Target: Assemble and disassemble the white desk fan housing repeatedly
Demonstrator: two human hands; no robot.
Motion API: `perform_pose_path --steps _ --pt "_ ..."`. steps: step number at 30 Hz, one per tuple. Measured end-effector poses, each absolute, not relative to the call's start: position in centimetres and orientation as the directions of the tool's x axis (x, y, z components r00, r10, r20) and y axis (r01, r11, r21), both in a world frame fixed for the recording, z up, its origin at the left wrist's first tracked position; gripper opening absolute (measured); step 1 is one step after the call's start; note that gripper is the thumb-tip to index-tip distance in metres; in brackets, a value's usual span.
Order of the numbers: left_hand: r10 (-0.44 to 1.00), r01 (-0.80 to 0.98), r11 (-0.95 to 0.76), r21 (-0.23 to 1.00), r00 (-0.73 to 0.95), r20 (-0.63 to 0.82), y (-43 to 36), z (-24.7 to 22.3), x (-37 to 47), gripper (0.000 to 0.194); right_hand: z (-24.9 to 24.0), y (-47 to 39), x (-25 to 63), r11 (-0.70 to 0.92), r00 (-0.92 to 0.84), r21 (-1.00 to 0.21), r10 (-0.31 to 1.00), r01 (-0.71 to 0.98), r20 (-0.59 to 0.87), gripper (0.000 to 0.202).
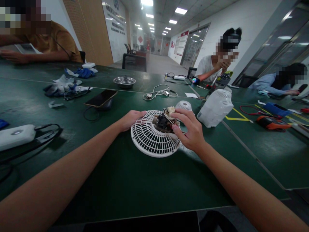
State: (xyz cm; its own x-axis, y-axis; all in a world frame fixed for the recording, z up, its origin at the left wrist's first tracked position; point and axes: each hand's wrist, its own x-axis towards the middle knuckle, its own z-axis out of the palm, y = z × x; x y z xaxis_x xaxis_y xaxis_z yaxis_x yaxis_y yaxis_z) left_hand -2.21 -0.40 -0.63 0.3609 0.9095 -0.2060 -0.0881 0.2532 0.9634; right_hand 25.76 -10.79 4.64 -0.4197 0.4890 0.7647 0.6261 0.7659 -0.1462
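Note:
A white round fan grille (155,146) lies on the green table, with a dark fan motor (162,123) and thin wires at its centre. My left hand (130,121) is closed on the grille's far left rim, its fingertips partly hidden. My right hand (190,130) curves over the motor, thumb and fingers pinching around its side by a cream-coloured part (171,110). Just behind my right hand sits a small white vented cover (183,105). To the right of that stands a white plastic housing (215,108).
A steel bowl (124,82), a coiled white cable (160,92) and a phone (101,98) lie further back. Gloves (64,85) are at the left, above a white power strip (16,137). An orange multimeter (272,123) lies at right. Other people sit around the table.

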Motion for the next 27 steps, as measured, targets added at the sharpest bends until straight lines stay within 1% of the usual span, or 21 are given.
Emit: perform_pose_path --steps 3,6,11,13,15,18,21,23,25,27 --pt "0.907 -0.084 0.257 0.963 0.363 -0.211 -0.2 -0.9 -2.3 0.02 4.7 -10.8 25.8 0.758 -0.414 -0.159 0.504 0.633 0.758 0.037" --pt "0.902 -0.075 0.257 0.963 0.377 -0.211 -0.2 -0.9 -2.3 0.02 4.6 -10.8 25.9 0.763 -0.422 -0.146 0.493 0.63 0.761 0.038" --pt "0.909 -0.087 0.259 0.962 0.36 -0.213 -0.4 -0.6 -2.1 0.019 4.2 -10.4 26.2 0.78 -0.436 -0.108 0.453 0.617 0.778 0.048" --pt "0.911 -0.084 0.263 0.961 0.35 -0.219 -0.5 -0.5 -2.1 0.018 4.2 -10.0 26.5 0.76 -0.384 -0.123 0.452 0.638 0.805 0.052" --pt "0.912 -0.079 0.259 0.963 0.348 -0.217 -0.5 -0.4 -2.1 0.018 4.2 -9.2 27.3 0.706 -0.296 -0.155 0.472 0.691 0.831 0.052" --pt "0.912 -0.081 0.262 0.962 0.345 -0.219 -0.6 -0.3 -2.1 0.018 3.9 -7.3 29.4 0.58 -0.159 -0.225 0.537 0.783 0.829 0.051" --pt "0.915 -0.085 0.267 0.96 0.335 -0.225 -0.6 -0.2 -2.1 0.018 2.9 -5.2 32.0 0.438 -0.053 -0.296 0.628 0.849 0.776 0.058" --pt "0.915 -0.083 0.269 0.96 0.332 -0.228 -0.7 -0.2 -2.0 0.018 2.1 -3.9 33.4 0.362 0.012 -0.379 0.709 0.852 0.705 0.063" --pt "0.916 -0.086 0.269 0.959 0.331 -0.227 -0.7 -0.2 -2.0 0.018 1.2 -3.2 34.2 0.287 0.065 -0.477 0.801 0.831 0.595 0.07" --pt "0.918 -0.089 0.266 0.96 0.327 -0.224 -0.6 -0.3 -2.1 0.018 0.5 -2.8 34.6 0.219 0.085 -0.533 0.869 0.817 0.488 0.077"
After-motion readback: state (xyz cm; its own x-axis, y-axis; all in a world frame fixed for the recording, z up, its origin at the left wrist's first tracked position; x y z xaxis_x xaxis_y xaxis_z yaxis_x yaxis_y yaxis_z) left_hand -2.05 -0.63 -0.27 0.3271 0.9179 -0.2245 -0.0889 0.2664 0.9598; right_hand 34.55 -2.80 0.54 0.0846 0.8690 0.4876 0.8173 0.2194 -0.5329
